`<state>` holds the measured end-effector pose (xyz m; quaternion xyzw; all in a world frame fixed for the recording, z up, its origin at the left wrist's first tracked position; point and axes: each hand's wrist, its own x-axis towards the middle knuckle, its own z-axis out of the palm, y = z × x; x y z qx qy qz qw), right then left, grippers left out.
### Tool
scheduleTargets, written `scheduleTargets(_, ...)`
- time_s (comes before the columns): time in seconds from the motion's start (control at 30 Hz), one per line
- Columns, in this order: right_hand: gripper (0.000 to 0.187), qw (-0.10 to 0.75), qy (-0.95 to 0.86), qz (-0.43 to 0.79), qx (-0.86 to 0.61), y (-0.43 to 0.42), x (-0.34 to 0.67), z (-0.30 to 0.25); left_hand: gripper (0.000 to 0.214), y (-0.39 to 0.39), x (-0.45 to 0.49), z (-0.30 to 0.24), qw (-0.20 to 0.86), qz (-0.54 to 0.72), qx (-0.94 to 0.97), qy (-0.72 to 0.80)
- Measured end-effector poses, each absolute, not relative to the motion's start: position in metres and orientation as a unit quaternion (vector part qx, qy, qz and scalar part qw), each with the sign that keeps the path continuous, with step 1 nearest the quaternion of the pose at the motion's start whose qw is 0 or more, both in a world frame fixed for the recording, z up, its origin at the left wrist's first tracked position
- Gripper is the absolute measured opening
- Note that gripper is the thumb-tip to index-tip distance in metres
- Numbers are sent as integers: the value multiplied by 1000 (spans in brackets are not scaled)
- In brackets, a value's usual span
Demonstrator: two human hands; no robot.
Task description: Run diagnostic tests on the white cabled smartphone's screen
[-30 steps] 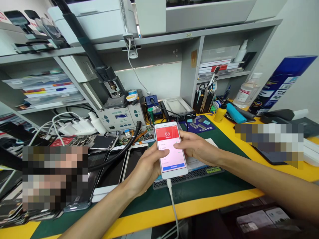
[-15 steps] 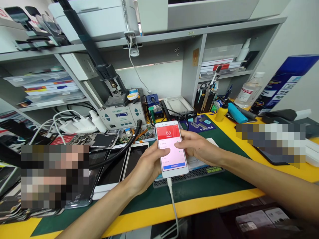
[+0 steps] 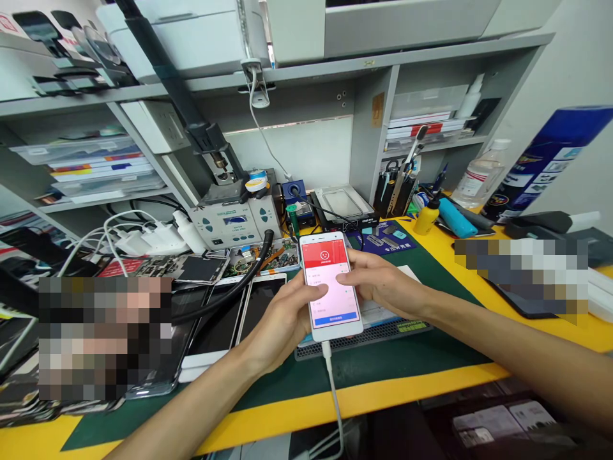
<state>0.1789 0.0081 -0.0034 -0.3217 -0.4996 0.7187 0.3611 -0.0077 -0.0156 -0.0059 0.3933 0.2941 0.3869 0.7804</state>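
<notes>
A white smartphone (image 3: 331,300) is held upright between both hands above the bench. Its lit screen has a red band with a sad face at the top and a blue button at the bottom. My left hand (image 3: 290,313) grips the left edge, its thumb lying over the screen. From the other side my right hand (image 3: 383,281) grips the right edge, its thumb also over the glass. The fingers behind the phone are hidden. A white charging cable (image 3: 334,377) is plugged into the phone's lower end and hangs over the bench edge.
Several phones and screens (image 3: 261,306) lie on the left of the green mat (image 3: 397,364). A grey soldering station (image 3: 234,223) with a black hose stands behind them. At the right are a yellow bottle (image 3: 426,217), a clear bottle (image 3: 481,172) and a blue spray can (image 3: 546,160).
Both hands keep the same hold on the phone. The view has shifted very slightly; nothing else has visibly moved.
</notes>
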Motion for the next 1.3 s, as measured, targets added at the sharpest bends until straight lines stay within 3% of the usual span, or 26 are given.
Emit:
scheduleTargets(0.93, 37, 355, -505, 717, -325, 8, 180, -3, 48, -15, -8, -7, 779, 389, 396, 292)
scheduleTargets(1.3, 38, 362, -497, 717, -327, 10, 179, -5, 55, -15, -8, -8, 779, 393, 393, 291)
